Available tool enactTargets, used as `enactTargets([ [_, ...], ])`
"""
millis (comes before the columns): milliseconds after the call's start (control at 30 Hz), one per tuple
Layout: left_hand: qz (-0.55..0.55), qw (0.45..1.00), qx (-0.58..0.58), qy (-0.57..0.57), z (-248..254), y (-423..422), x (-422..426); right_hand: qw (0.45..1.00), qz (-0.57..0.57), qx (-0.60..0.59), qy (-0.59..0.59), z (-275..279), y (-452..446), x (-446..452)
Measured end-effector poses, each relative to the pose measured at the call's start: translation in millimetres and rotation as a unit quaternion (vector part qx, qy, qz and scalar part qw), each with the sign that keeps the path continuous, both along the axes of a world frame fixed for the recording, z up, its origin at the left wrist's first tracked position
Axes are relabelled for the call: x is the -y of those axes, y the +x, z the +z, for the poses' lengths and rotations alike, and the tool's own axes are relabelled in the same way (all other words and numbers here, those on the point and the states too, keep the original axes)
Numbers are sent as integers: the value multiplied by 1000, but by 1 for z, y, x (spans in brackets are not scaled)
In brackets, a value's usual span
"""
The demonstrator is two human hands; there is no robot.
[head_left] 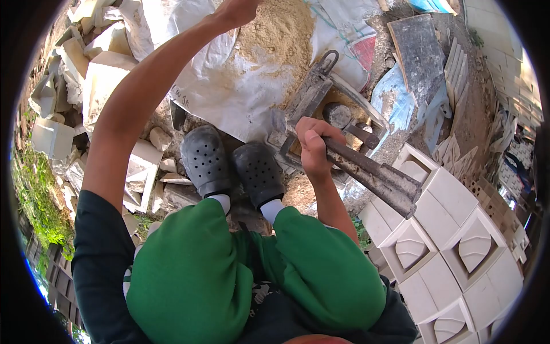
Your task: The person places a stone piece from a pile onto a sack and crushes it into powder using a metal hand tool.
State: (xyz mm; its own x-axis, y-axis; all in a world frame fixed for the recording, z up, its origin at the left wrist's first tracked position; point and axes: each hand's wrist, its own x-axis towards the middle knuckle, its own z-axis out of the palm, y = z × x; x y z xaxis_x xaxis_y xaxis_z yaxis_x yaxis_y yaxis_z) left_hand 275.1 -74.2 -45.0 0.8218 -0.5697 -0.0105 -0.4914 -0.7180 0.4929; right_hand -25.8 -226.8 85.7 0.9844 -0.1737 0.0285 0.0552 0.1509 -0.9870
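My left hand [239, 10] reaches to the top edge of the view, beside a pile of pale sand [275, 37] on a white sack sheet [223, 97]. Its fingers are cut off by the frame or hidden. My right hand [316, 146] is closed around a long, rusty metal bar [372, 175], which slants down to the right and ends in a thick, hollow-looking part. Just beyond that hand lies a worn metal frame [309, 94] with a loop at its top. A round, dusty metal piece [337, 114] sits inside the frame.
Pale ventilation blocks [441, 258] stand stacked at the right. Broken block pieces [109, 74] are heaped at the left. My feet, in dark clogs [207, 160], rest near the sheet. A dark board [417, 54] and blue plastic [395, 97] lie at the upper right.
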Motion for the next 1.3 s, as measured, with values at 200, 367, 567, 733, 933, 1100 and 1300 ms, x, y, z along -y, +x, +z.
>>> enactTargets([
  [200, -125, 958, 258, 14, 9, -53, 28, 1000, 1, 5, 2, 2, 1, -3],
  [367, -373, 892, 227, 120, -22, -117, 71, 1000, 6, -13, -20, 0, 0, -7],
  [567, -274, 935, 186, 123, -34, -103, 71, 999, -5, -18, -27, 0, -3, -9],
  [733, -270, 926, 192, 179, -22, -59, 71, 1000, 2, -16, -13, -2, -2, -8],
  [933, -259, 932, 211, 144, -20, -52, 66, 1000, 3, -6, -11, -2, -3, -8],
  [1100, -71, 981, 181, 25, -18, -122, 33, 1000, 6, -13, -21, 0, -5, -4],
  [1300, 262, 962, -70, -26, -37, -207, 44, 1000, -3, -21, 15, -7, -3, 0],
])
